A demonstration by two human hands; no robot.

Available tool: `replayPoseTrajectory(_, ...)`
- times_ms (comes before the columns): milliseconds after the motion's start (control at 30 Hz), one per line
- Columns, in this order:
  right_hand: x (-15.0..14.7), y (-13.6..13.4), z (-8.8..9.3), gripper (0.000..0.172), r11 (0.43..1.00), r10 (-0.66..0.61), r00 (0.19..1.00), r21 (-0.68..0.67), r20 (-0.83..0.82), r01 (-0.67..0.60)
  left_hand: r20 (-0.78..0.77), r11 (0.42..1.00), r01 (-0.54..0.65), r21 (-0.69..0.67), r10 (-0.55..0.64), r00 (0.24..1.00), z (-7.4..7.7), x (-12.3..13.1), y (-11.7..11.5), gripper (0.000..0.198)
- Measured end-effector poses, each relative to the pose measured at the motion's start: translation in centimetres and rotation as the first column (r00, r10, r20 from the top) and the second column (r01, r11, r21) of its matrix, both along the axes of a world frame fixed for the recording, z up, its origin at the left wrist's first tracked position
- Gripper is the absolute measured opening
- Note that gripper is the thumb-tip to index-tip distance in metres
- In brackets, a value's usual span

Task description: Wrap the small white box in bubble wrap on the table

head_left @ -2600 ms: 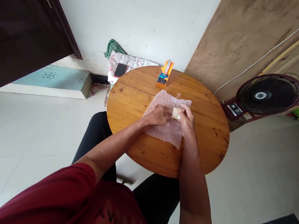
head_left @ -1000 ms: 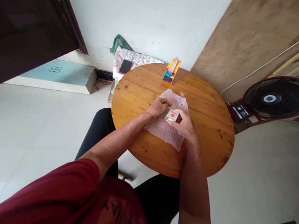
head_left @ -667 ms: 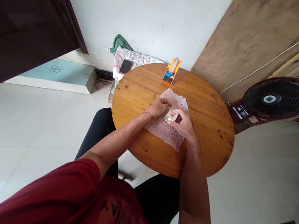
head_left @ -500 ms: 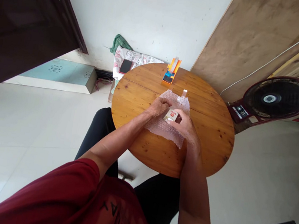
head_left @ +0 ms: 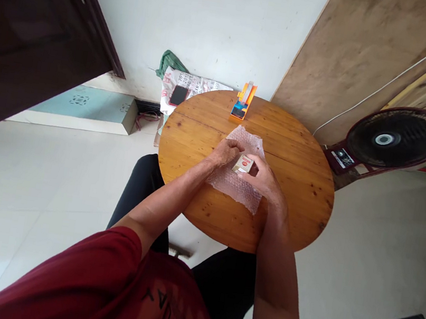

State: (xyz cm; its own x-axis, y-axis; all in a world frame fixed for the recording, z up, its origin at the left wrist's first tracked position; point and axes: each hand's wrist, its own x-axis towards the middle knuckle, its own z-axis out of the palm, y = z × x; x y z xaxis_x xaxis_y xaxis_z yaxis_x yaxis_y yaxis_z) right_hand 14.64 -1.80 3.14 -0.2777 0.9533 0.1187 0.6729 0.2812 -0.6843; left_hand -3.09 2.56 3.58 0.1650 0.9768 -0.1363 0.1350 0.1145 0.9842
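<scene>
A small pale box with red print (head_left: 243, 163) rests on a sheet of bubble wrap (head_left: 237, 189). My right hand (head_left: 265, 178) curls around the box's right side, thumb at its near edge and fingers at the far one, gripping it. Just left of the box, my left hand (head_left: 225, 152) has its fingers bent together over the wrap. What those fingers hold, if anything, is hidden. An orange and blue tape dispenser (head_left: 242, 101) with a roll of clear tape stands beyond the wrap.
The round wooden table (head_left: 297, 188) carries all this. Behind its left edge, a dark phone (head_left: 178, 96) lies on a printed white sack (head_left: 198, 84). A fan (head_left: 396, 139) stands at right, and a pale blue step (head_left: 85, 103) at left.
A pale, shiny strip at the far right edge of the bubble wrap no longer shows there. The wrap has shifted slightly; both hands stay almost in place around the box.
</scene>
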Motion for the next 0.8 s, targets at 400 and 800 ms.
replayPoseTrajectory(400,0.59,-0.02,0.02,0.059,0.998,0.032,0.998,-0.053,-0.050,-0.035,-0.006,0.999,0.017,-0.027,-0.017,1.000,0.19,0.10,-0.15,0.027)
replayPoseTrajectory(800,0.36,0.04,0.12,0.051,0.999,0.023,0.999,-0.038,-0.024,-0.024,0.022,0.999,-0.012,-0.040,0.013,1.000,0.75,0.15,-0.68,0.023)
